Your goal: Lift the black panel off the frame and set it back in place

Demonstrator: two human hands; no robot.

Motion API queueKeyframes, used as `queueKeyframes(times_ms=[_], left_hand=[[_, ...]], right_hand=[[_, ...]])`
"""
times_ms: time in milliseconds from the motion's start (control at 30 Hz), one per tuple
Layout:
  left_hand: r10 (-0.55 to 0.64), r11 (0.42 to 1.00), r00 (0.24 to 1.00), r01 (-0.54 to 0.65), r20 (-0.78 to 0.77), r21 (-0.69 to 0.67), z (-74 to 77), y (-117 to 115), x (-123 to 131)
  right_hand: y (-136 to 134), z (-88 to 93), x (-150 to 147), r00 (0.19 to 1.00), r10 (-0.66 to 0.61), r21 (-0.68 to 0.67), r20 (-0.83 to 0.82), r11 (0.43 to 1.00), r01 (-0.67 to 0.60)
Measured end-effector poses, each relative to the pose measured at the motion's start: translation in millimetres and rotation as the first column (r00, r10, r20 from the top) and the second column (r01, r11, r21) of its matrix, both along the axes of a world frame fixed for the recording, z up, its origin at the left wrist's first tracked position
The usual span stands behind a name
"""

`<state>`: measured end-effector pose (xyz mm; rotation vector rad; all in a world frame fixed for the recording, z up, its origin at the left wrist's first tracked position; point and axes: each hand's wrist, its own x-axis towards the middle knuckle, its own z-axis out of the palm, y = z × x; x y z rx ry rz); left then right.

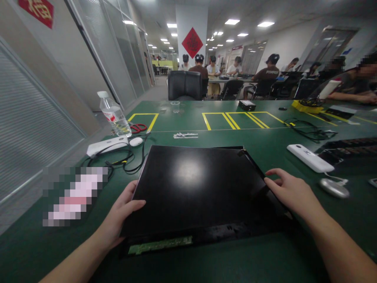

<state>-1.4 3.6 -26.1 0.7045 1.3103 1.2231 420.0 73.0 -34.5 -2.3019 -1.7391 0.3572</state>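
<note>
A flat black display panel (194,196) lies over a black frame (256,163) on the green table, its left side shifted off the frame's edge. Along its near edge shows a narrow green circuit board (160,244). My left hand (119,212) grips the panel's left edge, thumb on top and fingers beneath. At the right edge, my right hand (287,190) has its thumb and forefinger at the frame's rim, the fingers slightly apart; whether it pinches the rim is unclear.
A water bottle (113,116), red scissors (138,128), a white power bank (107,145) and cables are at the left. Another white device (310,158) and a silver mouse (334,188) sit at the right. Small strips (185,135) lie beyond the panel. Several people sit farther back.
</note>
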Motion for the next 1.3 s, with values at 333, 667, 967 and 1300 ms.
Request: queueKeyframes(times_ms=[333,667,967,1300], left_hand=[[0.004,1.0,1.0,-0.004,-0.008,0.021,-0.8,-1,3],[0.0,1.0,1.0,0.0,0.002,0.007,-3.7,0,0],[0.028,0.997,0.962,-0.008,0.273,-0.074,-7.5,10,-7],[0.059,0.998,0.976,-0.053,0.211,-0.035,-10.6,13,-8]], right_hand=[[0,-2.0,2,0.999,0.032,0.029,0.037,0.999,-0.033],[2,-1.9,3,0.999,0.029,0.019,0.034,0.999,-0.03],[4,-6.1,8,0.998,0.051,0.055,0.039,0.997,-0.053],[4,-6.0,9,0.998,0.056,0.063,0.035,0.996,-0.058]])
